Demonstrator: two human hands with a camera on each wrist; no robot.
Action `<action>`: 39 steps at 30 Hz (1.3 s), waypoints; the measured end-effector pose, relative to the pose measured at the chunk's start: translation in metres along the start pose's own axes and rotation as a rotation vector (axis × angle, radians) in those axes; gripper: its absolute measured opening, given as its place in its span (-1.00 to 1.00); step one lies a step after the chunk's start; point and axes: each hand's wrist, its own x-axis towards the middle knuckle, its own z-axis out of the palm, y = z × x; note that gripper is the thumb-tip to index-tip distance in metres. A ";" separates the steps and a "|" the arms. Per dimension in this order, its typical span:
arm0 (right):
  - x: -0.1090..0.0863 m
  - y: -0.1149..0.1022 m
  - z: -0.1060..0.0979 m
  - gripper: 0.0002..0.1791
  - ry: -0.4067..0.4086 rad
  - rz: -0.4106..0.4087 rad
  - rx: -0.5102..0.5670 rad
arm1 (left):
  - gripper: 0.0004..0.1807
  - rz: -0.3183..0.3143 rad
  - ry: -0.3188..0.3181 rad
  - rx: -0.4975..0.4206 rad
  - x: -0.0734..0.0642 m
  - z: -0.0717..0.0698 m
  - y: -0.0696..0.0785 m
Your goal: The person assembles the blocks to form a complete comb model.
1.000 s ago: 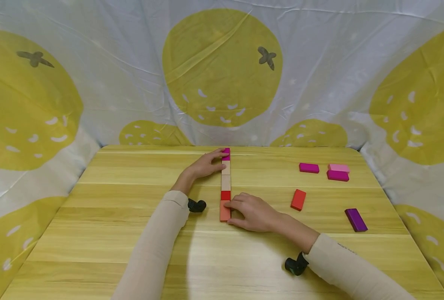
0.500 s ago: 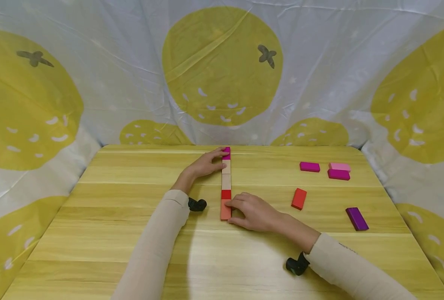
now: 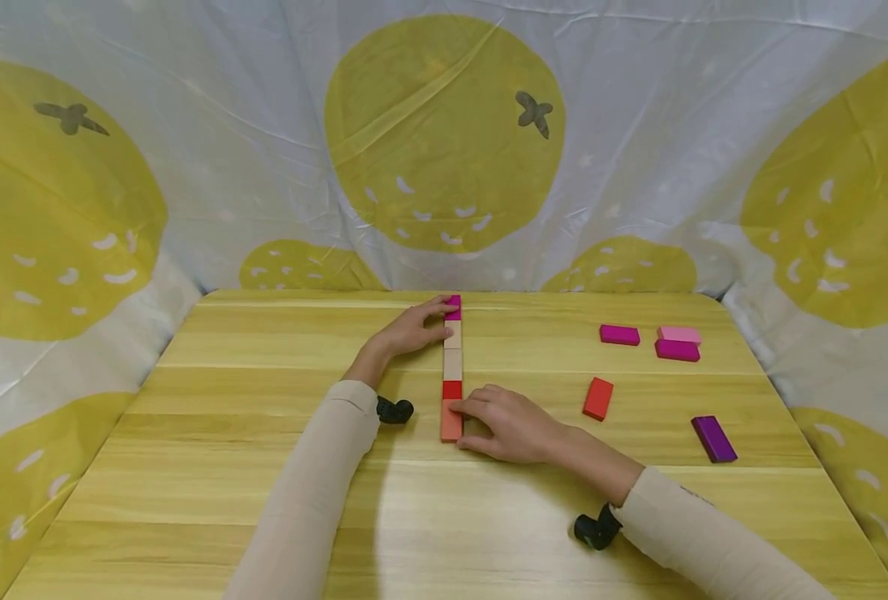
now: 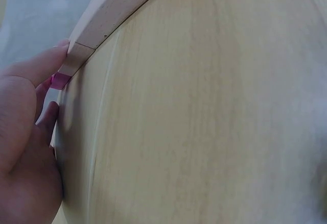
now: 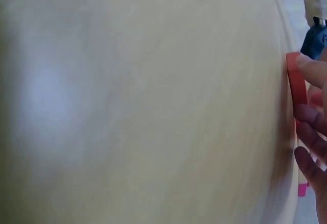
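Observation:
A straight row of blocks runs away from me down the middle of the table. A magenta block [image 3: 455, 313] ends it at the far side, followed by two pale wooden blocks [image 3: 453, 363], a red block [image 3: 452, 389] and a coral block [image 3: 450, 427] nearest me. At the far end my left hand [image 3: 408, 330] reaches in from the left, fingertips on the magenta block and thumb against a wooden block [image 4: 110, 17]. From the right, my right hand [image 3: 515, 427] holds the coral block, index finger on top, thumb at its near corner.
Two magenta blocks [image 3: 620, 335], a pink block [image 3: 680, 334], an orange-red block [image 3: 597, 399] and a purple block [image 3: 714, 439] lie on the right of the wooden table [image 3: 189, 467]. A white curtain [image 3: 624, 167] with yellow fruit prints surrounds it. Black wrist cameras [image 3: 597, 527] stick out from both sleeves.

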 end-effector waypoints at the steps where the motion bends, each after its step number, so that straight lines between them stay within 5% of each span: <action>1: -0.001 0.001 -0.001 -0.47 -0.001 -0.001 0.001 | -0.40 -0.001 0.000 -0.001 0.000 0.000 0.000; 17: -0.048 0.035 -0.039 -0.52 0.033 0.199 0.030 | -0.40 0.021 -0.011 -0.031 0.000 -0.001 0.000; 39: -0.110 0.076 -0.067 -0.52 0.117 0.292 -0.098 | -0.40 0.013 0.001 -0.028 0.002 0.000 0.001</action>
